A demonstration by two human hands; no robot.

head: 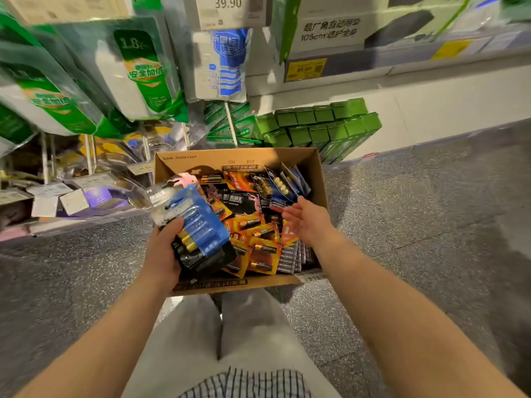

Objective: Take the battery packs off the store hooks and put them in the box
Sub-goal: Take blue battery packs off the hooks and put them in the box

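From the head camera, looking down past the person's grey trousers, a cardboard box sits on the speckled grey floor just in front of the knees. The left hand is clenched around a stack of battery packs over the box's near-left corner. The top pack is blue, with its long axis running from the palm up and away toward the shelves, its hanger end pointing at the far left; dark packs lie under it, too overlapped to count. The right hand hovers over the right side of the box with fingers spread and released, holding nothing.

Inside the box lies a loose heap of packs, orange, black and blue, facing many ways; they overlap too much for an exact count. A row of grey packs stands on edge at the near-right corner.

Beyond the box, green cartons are stacked against the white shelf base. Green and white hanging packages crowd the upper left, and white hooks stick out below them. A price tag reads 39.90.
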